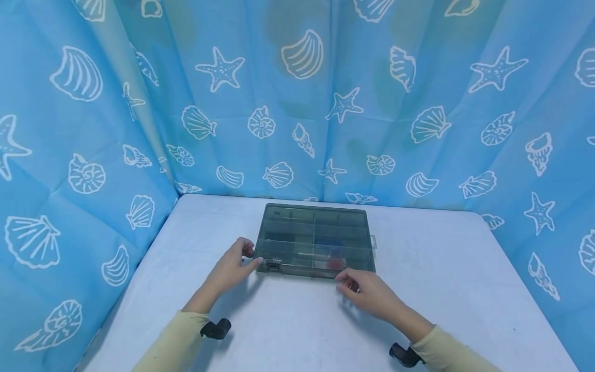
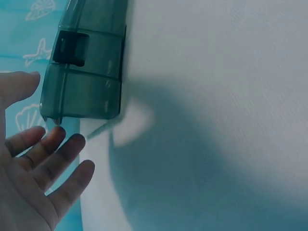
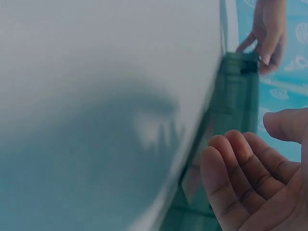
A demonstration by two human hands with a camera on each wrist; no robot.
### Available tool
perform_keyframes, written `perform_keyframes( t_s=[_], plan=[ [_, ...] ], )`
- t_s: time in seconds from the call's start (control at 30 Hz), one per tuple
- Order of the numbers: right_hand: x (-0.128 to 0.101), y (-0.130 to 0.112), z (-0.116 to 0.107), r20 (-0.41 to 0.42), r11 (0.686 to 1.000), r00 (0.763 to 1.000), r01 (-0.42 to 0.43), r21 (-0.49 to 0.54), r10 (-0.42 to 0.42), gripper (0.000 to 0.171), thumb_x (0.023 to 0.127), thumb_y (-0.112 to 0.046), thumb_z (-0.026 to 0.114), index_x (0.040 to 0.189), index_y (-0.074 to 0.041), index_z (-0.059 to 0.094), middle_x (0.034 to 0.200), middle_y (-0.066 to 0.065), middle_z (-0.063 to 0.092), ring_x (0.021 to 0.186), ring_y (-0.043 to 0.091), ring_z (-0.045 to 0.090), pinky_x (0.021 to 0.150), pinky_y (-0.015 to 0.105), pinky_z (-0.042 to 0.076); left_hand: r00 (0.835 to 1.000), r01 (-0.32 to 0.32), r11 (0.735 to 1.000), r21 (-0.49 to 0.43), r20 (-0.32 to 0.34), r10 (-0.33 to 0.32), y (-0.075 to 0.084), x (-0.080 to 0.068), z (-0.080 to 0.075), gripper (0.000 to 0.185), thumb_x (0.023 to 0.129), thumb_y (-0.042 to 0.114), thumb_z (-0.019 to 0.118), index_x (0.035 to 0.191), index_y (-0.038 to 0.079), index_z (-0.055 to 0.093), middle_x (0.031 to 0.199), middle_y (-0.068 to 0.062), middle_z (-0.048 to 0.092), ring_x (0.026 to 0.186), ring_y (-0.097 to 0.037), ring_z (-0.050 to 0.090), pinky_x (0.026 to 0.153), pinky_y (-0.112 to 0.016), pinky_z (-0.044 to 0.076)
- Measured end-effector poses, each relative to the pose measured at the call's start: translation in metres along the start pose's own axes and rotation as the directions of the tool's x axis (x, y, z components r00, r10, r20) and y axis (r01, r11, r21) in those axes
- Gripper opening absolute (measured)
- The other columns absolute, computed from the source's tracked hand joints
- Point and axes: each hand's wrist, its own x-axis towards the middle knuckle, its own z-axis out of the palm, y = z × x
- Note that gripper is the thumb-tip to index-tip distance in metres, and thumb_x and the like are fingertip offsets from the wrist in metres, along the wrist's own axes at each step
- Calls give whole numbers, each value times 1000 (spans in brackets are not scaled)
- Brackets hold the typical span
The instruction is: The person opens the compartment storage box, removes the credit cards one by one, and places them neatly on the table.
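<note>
A translucent dark green compartment box with its lid down lies on the table. Dividers show through the lid, along with a red item and a dark blue patch inside. My left hand is at the box's front left corner, thumb beside the black latch; in the left wrist view its fingers are spread and loosely bent around no object. Beside the front edge, toward the right corner, my right hand has gently bent fingers with nothing in the palm.
A white cloth covers the table. Blue curtains with white shell and starfish prints hang behind it and along both sides. Each wrist wears a black camera mount, the left one and the right one.
</note>
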Motion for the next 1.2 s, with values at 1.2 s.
perform_keyframes(
  t_s=[1.2],
  plan=[
    [40,-27,70,38,958,994,92,272,-107,38,103,-24,63,137,-8,62,118,2,71,104,18,68,91,36,58,989,-37,997,-62,140,45,-11,11,12,69,106,35,57,163,16,24,169,-10,18,140,-43,45,115,-56,40]
  ],
)
